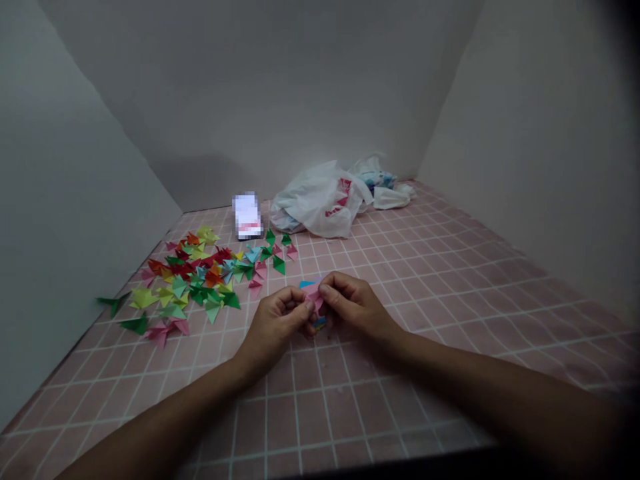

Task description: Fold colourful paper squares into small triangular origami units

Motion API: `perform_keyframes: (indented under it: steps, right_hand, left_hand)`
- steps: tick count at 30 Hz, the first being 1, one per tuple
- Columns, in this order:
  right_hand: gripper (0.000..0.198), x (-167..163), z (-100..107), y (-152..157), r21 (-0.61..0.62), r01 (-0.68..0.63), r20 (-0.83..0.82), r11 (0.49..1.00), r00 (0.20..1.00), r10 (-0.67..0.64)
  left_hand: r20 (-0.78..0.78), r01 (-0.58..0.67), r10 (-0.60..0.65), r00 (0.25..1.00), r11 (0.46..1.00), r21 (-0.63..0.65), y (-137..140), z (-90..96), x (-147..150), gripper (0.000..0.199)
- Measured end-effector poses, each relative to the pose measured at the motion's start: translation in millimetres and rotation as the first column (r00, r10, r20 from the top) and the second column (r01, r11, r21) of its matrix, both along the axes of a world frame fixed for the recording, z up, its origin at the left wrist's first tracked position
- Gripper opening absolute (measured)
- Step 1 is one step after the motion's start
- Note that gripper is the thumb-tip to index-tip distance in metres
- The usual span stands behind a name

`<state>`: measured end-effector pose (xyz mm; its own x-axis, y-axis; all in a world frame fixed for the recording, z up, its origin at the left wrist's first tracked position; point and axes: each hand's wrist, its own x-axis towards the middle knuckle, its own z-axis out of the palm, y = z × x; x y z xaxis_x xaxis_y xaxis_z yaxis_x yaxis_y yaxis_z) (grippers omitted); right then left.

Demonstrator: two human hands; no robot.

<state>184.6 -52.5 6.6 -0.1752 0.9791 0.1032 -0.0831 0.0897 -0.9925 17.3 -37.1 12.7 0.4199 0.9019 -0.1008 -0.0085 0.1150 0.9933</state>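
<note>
Between my two hands is a small folded piece of pink paper [313, 291]. My left hand [283, 317] pinches its lower left side between thumb and fingers. On the right, my right hand [355, 303] grips the other side, thumb on top. Behind and below my fingers, bits of a blue sheet of paper [307, 284] show on the surface; most of it is hidden. To the left lies a loose spread of folded paper birds [200, 270] in red, green, yellow, pink, orange and light blue.
A lit phone [247, 217] leans near the back wall, its screen blurred. Beside it slumps a white plastic bag [320, 200] with red print, and farther right lies another crumpled bag [390, 193]. Pink checked cloth [450, 287] covers the surface. Grey walls [300, 93] enclose it.
</note>
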Motion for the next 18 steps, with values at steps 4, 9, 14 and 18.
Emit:
perform_keyframes:
  steps: [4, 9, 14, 18]
  right_hand:
    - [0.026, -0.7, 0.6, -1.4, 0.030, 0.037, 0.059, 0.999, 0.998, -0.038]
    - [0.024, -0.9, 0.5, -3.4, 0.096, 0.065, 0.162, 0.993, 0.984, -0.080]
    - [0.027, -2.2, 2.0, -4.8, -0.026, 0.025, 0.051, 0.999, 0.998, -0.023]
    - [0.027, -1.4, 2.6, -3.9, 0.002, 0.045, 0.048, 0.999, 0.998, -0.045]
  left_hand:
    - [0.013, 0.044, -0.044, 0.999, 0.999, -0.023, 0.4, 0.6, 0.1, 0.028]
    - [-0.054, 0.057, -0.055, 0.997, 0.998, 0.035, 0.3, 1.8, -0.6, 0.031]
    - [-0.026, 0.069, -0.067, 0.997, 0.992, 0.102, -0.7, 1.7, -1.7, 0.030]
    - [0.008, 0.081, -0.082, 0.997, 0.993, 0.082, -1.1, 1.3, -2.5, 0.029]
